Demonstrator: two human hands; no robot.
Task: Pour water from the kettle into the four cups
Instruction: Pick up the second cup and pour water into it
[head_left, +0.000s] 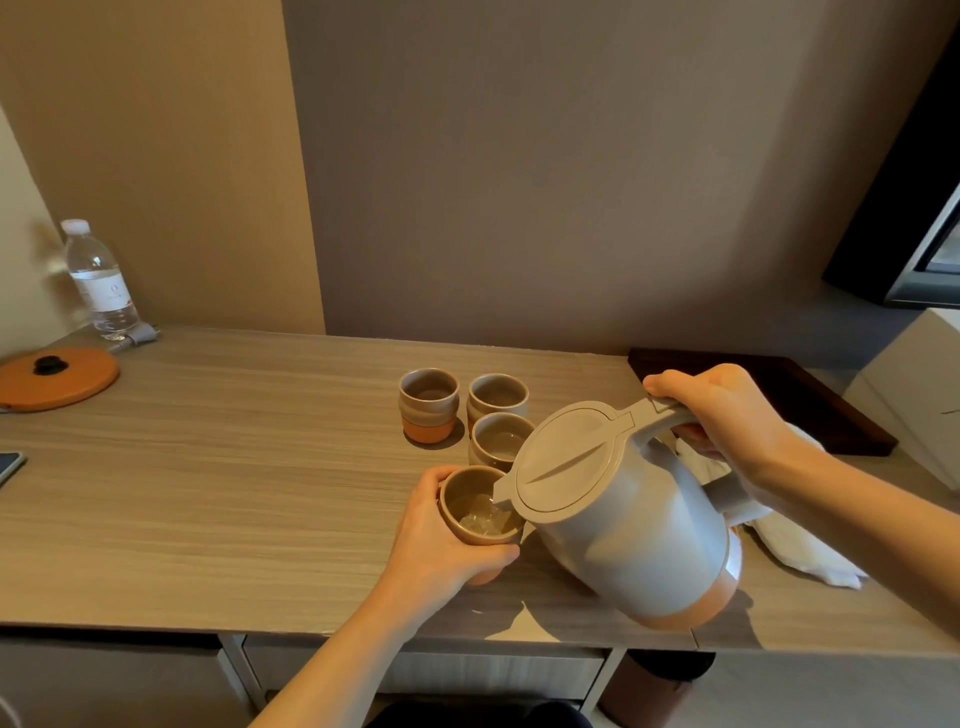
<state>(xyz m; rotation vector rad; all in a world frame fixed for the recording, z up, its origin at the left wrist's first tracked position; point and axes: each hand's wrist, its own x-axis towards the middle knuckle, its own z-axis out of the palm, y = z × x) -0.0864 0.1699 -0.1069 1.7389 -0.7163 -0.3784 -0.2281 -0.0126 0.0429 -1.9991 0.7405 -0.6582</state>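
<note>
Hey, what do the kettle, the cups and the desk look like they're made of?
Kettle: matte grey plastic, judging by the moulded lid and handle, with an orange base band. Cups: probably glazed ceramic, grey above and terracotta below, with thick rounded rims. Desk: wood-grain surface, likely laminate given its even, flat sheen.

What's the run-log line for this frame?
phase: pouring | right hand: tilting kettle | left hand: holding cup | water: entering cup

Tilted grey kettle (623, 525) pours into nearest of 4 cups (480, 512).
</note>
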